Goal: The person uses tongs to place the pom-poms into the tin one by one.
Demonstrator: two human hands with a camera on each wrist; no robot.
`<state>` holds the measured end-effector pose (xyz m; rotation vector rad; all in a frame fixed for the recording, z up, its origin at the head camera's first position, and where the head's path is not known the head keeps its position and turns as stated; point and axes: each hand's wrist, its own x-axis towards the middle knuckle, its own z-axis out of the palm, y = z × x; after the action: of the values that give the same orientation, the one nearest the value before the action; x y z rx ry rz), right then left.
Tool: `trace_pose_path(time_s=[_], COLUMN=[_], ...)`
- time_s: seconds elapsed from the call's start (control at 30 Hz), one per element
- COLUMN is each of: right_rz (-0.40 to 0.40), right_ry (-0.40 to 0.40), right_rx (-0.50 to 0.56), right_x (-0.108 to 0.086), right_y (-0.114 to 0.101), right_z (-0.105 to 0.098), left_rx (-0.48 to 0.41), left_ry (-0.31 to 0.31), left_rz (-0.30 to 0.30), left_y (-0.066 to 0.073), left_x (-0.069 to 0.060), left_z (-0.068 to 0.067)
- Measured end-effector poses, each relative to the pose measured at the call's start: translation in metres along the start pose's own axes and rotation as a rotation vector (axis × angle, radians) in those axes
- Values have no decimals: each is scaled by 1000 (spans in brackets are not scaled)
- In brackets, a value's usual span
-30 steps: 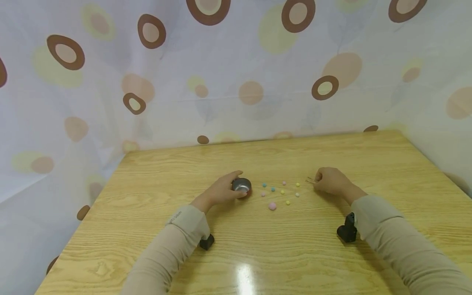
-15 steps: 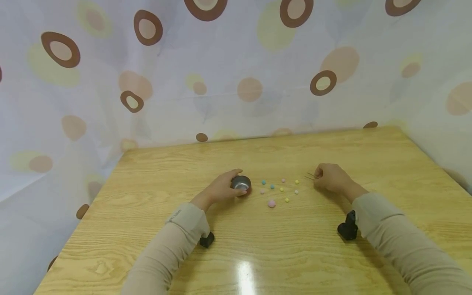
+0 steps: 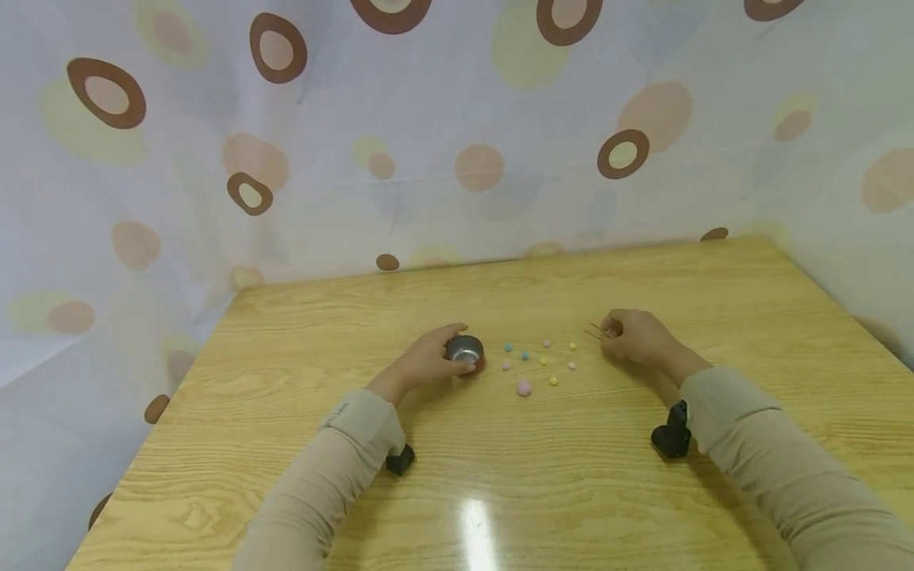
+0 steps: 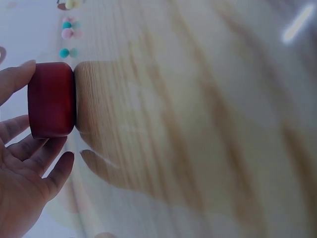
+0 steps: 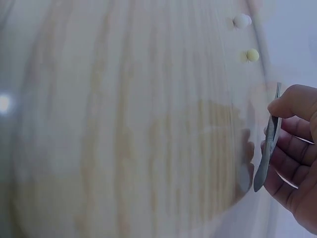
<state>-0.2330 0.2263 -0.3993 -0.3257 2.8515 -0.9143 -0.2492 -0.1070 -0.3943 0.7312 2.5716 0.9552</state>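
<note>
apparently for steadiness, the left grip clasps a round, silver-lined red cup while the right grip pinches silver metal tweezers pointed toward scattered pastel balls.

Beige sleeves, black wrist cameras

a bowl stands on the bench, the left grip against its left side. balls lie scattered to its right, the frontmost ball before the rest. right of them is the right grip, tweezers in it. behind the bench hangs a cloth.
</note>
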Motion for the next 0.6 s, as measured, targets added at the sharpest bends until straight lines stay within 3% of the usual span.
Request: trace_pose_path(time_s=[0.33,0.6], right_rz=[-37,-54], right_ry=[43,1], right_rx=[-16,29], right_x=[-5,-12], right_y=[-3,-6], right_z=[1,2], left_rx=[14,16], left_ry=[5,4], left_rz=[7,15], left_y=[-1,-2], left_x=[0,-2], left_z=[0,2])
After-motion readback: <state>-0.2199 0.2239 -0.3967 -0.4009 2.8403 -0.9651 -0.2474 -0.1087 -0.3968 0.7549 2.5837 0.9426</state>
